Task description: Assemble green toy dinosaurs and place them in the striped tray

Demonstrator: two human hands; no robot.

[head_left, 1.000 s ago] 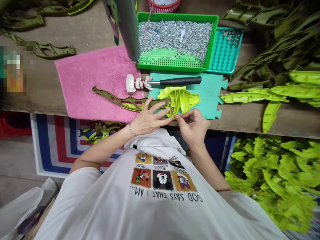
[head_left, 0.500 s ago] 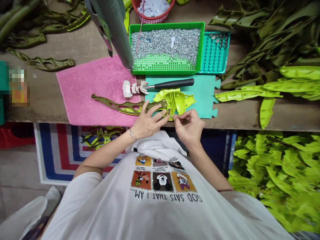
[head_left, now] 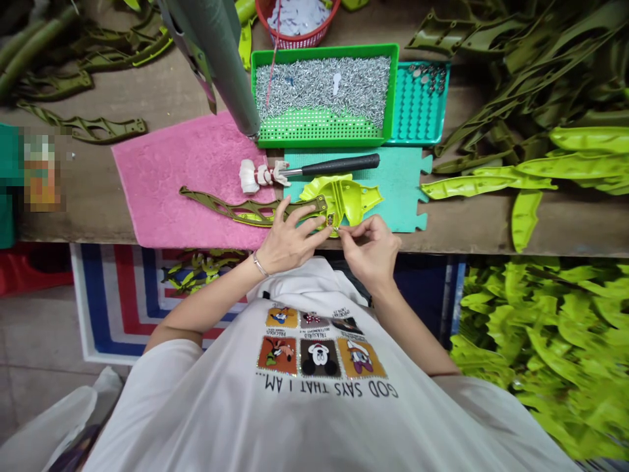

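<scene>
My left hand lies with spread fingers over a long olive plastic piece and the near side of a lime-green plastic shell. The olive piece rests partly on the shell, with a lime layer showing under it. My right hand pinches thumb and forefinger together at the shell's near edge, close to a small metal spring-like part. What sits in that pinch is too small to make out. Just beyond lies a hammer with a black grip and a head wrapped in white material.
A green basket of small metal pins stands behind the hammer, beside a teal tray with metal bits. A pink towel and a teal foam mat cover the worktop. A grey-green post slants in from above. Olive parts heap up at right.
</scene>
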